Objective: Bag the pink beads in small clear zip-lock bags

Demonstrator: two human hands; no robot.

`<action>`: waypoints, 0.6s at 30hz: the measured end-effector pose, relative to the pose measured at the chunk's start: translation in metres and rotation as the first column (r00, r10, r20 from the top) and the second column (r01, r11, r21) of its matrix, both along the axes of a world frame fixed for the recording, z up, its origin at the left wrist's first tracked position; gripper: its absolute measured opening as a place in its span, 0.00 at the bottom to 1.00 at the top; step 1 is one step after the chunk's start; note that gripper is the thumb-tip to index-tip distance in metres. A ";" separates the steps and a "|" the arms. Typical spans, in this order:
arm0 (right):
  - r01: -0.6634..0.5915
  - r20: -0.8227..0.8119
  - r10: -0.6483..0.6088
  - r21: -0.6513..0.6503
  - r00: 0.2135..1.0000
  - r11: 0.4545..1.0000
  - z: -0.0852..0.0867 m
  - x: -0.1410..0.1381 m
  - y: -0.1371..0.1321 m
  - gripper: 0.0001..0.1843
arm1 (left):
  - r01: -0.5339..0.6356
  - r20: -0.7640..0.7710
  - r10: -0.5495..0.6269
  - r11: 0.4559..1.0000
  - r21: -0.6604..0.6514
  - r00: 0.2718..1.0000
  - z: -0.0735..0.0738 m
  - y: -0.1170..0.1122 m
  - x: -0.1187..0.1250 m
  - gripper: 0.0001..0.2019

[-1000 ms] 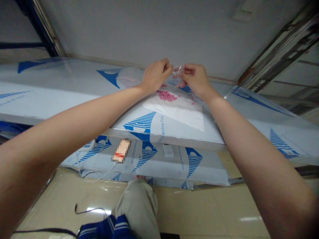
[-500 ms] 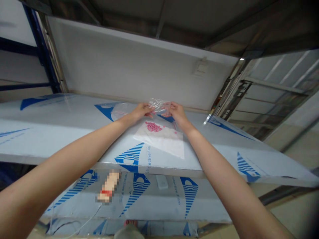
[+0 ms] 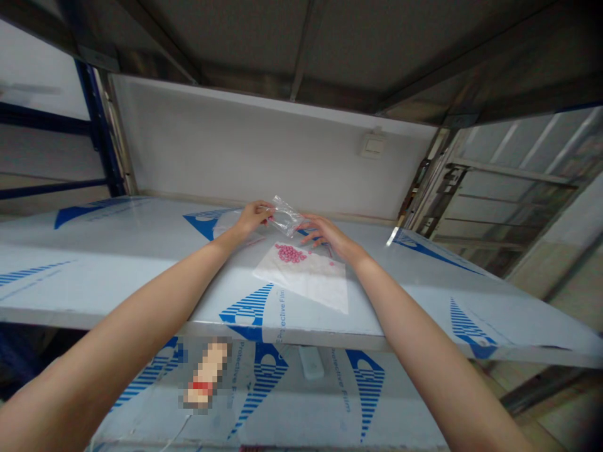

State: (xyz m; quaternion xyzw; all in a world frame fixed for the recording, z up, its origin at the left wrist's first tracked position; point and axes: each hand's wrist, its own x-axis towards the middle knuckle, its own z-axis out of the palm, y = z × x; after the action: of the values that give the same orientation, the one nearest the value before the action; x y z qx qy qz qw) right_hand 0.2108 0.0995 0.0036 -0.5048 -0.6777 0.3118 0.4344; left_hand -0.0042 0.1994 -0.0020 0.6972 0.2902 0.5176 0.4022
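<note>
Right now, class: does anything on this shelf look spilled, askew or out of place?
Yes: small pink round tablets lie heaped loose on the white paper sheet, with a few strays toward its right edge. The sheet sits askew to the film-covered shelf. The left hand pinches a small clear plastic bag; the right hand is open.

Looks like a storeroom or a small workshop, not a home. Told by the wide shelf boards (image 3: 94,270), wrapped in white protective film with blue print (words "Protective Film" readable at the front edge) and laid in two levels. Blue steel upright (image 3: 97,125) at the left, bare grey rack frame (image 3: 426,182) at the right, underside of another shelf (image 3: 301,44) overhead. Behind, only a plain white wall (image 3: 235,144) with one switch plate (image 3: 374,145).
</note>
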 end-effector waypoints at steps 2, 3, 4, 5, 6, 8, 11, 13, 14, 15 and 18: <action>0.024 -0.017 -0.024 -0.013 1.000 1.000 0.000 -0.001 0.002 0.22 | 0.010 -0.015 -0.010 1.000 0.000 1.000 -0.001 0.000 0.001 0.05; 0.043 -0.018 -0.043 -0.026 0.999 0.999 0.000 -0.002 0.003 0.20 | 0.014 -0.020 -0.014 1.000 -0.002 1.000 -0.001 -0.001 0.002 0.05; 0.070 0.004 -0.070 -0.031 0.998 0.997 -0.001 -0.002 0.004 0.18 | 0.018 -0.021 -0.018 1.000 0.000 1.000 0.000 -0.002 0.003 0.06; 0.087 0.031 -0.086 -0.035 0.996 0.996 -0.001 -0.003 0.004 0.15 | 0.020 -0.015 -0.020 1.000 0.004 1.000 0.000 -0.003 0.003 0.06; 0.090 0.056 -0.087 -0.041 0.995 0.995 -0.001 -0.004 0.005 0.13 | 0.020 -0.004 -0.020 1.000 0.010 1.000 0.001 -0.005 0.003 0.07; 0.064 0.090 -0.058 -0.068 0.994 0.996 -0.002 -0.005 0.006 0.09 | 0.011 0.025 -0.012 1.000 0.025 1.000 0.003 -0.006 0.003 0.09; 0.012 0.094 -0.002 -0.105 0.996 0.994 -0.004 -0.006 0.006 0.09 | -0.012 0.057 0.010 0.999 0.032 0.998 0.004 -0.008 0.003 0.08; -0.014 0.096 0.023 -0.098 0.995 0.995 -0.005 -0.006 0.007 0.08 | -0.010 0.066 0.007 0.999 0.037 0.998 0.005 -0.010 0.004 0.06; -0.024 0.105 0.033 -0.089 0.994 0.996 -0.006 -0.005 0.008 0.07 | -0.005 0.067 0.002 0.999 0.039 0.998 0.006 -0.011 0.005 0.05; -0.035 0.121 0.045 -0.079 0.992 0.996 -0.007 -0.004 0.009 0.06 | 0.002 0.065 -0.005 0.999 0.045 0.998 0.006 -0.012 0.006 0.05; -0.054 0.178 0.063 -0.053 0.982 0.997 -0.010 0.000 0.014 0.04 | 0.001 0.037 -0.004 0.998 0.066 0.999 0.007 -0.019 0.009 0.05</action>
State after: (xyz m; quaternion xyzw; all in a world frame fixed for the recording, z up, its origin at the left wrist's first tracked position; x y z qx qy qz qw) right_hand 0.2105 0.1133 -0.0061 -0.5211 -0.7208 0.2939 0.3500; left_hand 0.0046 0.1805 0.0053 0.7007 0.2646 0.5393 0.3850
